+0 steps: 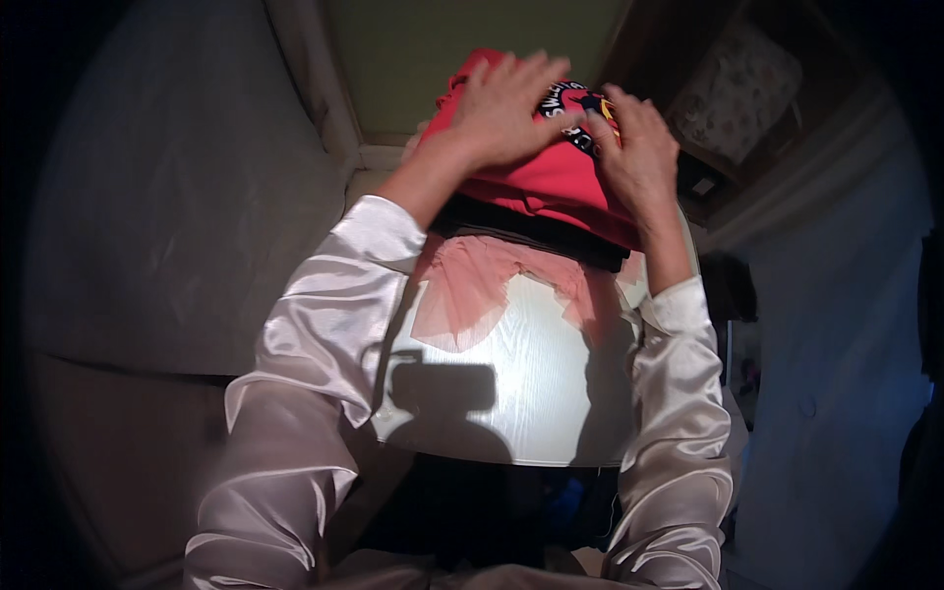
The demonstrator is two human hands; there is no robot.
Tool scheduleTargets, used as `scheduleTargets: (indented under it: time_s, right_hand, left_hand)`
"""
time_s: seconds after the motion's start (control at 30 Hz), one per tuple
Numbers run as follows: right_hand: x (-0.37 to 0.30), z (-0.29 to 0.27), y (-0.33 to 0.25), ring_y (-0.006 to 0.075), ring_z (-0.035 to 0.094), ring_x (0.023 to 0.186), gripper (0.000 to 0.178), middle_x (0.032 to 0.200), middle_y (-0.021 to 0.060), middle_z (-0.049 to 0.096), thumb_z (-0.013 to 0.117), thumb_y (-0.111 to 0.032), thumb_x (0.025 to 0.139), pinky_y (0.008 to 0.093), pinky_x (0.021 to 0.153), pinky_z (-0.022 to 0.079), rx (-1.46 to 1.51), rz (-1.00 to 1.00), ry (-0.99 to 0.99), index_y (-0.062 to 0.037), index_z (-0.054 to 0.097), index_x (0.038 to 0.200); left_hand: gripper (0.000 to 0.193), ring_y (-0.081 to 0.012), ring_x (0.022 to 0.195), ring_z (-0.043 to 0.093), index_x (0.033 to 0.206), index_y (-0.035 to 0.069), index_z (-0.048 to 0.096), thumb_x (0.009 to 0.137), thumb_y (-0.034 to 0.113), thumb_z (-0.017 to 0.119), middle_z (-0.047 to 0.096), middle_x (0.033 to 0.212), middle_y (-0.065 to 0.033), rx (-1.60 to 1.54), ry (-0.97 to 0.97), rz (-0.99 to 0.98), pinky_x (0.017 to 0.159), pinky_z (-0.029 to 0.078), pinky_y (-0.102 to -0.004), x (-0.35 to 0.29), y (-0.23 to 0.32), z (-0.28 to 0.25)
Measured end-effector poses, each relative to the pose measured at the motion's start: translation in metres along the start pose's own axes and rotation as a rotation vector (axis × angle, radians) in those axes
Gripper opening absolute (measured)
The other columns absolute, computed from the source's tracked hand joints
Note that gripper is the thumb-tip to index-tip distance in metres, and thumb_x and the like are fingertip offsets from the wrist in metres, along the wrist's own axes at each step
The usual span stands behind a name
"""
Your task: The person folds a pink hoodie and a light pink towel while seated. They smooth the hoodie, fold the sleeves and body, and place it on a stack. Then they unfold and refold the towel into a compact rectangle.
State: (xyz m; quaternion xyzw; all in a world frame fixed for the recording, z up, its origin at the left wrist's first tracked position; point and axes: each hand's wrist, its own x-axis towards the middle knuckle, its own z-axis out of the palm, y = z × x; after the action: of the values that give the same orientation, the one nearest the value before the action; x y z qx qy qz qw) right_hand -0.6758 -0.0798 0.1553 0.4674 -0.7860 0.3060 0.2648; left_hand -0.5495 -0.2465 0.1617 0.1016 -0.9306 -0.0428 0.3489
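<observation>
Satin sleeves (295, 393), left hand (506, 103), right hand (639, 147), flat open grip pressing red folded shirt (551, 182) beneath both palms

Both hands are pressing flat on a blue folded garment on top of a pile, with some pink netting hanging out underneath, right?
Not quite: the head view shows the top garment is red, not blue. The rest holds: the left hand and the right hand both lie flat on it, it tops a pile of folded clothes, and pink netting hangs out below onto the white table.
</observation>
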Motion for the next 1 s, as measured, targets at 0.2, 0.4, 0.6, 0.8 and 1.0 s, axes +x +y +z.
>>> scheduleTargets:
  time_s: [0.2, 0.4, 0.6, 0.8, 1.0]
  right_hand:
    - [-0.044, 0.035, 0.000, 0.0364, 0.035, 0.144, 0.062, 0.153, 0.0111, 0.045, 0.048, -0.058, 0.097, 0.0495, 0.115, 0.025, -0.044, 0.075, 0.028, -0.0184, 0.054, 0.144]
    - [-0.052, 0.031, 0.006, 0.0381, 0.030, 0.146, 0.070, 0.158, 0.0147, 0.036, 0.048, -0.062, 0.095, 0.0542, 0.117, 0.022, -0.136, 0.147, -0.039, -0.0194, 0.044, 0.151]
    - [-0.121, -0.031, 0.022, 0.0376, 0.046, 0.137, 0.087, 0.161, 0.0178, 0.029, 0.066, -0.054, 0.089, 0.0506, 0.106, 0.043, 0.083, 0.404, -0.365, -0.0153, 0.029, 0.157]
    - [-0.205, -0.078, 0.057, 0.0344, 0.060, 0.121, 0.078, 0.135, 0.0215, 0.058, 0.072, -0.047, 0.086, 0.0430, 0.099, 0.049, 0.048, 0.514, -0.578, -0.0083, 0.043, 0.147]
    - [-0.230, -0.152, 0.036, 0.0227, 0.067, 0.103, 0.057, 0.117, 0.0169, 0.070, 0.068, -0.036, 0.094, 0.0326, 0.090, 0.052, 0.345, 0.564, -0.495, -0.0075, 0.053, 0.141]
  left_hand:
    - [0.080, -0.0359, 0.152, 0.021, 0.157, 0.023, 0.033, 0.094, 0.072, 0.040, 0.028, 0.164, -0.0093, 0.078, -0.158, -0.035, 0.123, 0.013, -0.0517, -0.038, 0.008, 0.028]
    - [0.084, -0.0342, 0.153, 0.016, 0.159, 0.022, 0.027, 0.094, 0.073, 0.040, 0.022, 0.165, -0.0131, 0.116, -0.254, -0.161, 0.124, 0.009, -0.0516, -0.041, 0.017, 0.017]
    - [0.089, -0.0357, 0.154, 0.013, 0.161, 0.019, 0.020, 0.093, 0.071, 0.043, 0.017, 0.166, -0.0155, 0.264, -0.342, -0.197, 0.123, 0.007, -0.0528, -0.105, 0.007, -0.009]
    - [0.090, -0.0467, 0.149, 0.021, 0.160, 0.023, 0.023, 0.089, 0.070, 0.052, 0.021, 0.165, -0.0164, 0.167, -0.414, 0.023, 0.120, 0.012, -0.0596, -0.167, 0.065, -0.004]
    - [0.079, -0.0403, 0.149, 0.025, 0.158, 0.022, 0.030, 0.092, 0.054, 0.060, 0.028, 0.162, -0.0187, -0.381, -0.462, 0.308, 0.122, 0.017, -0.0524, -0.182, 0.171, 0.015]
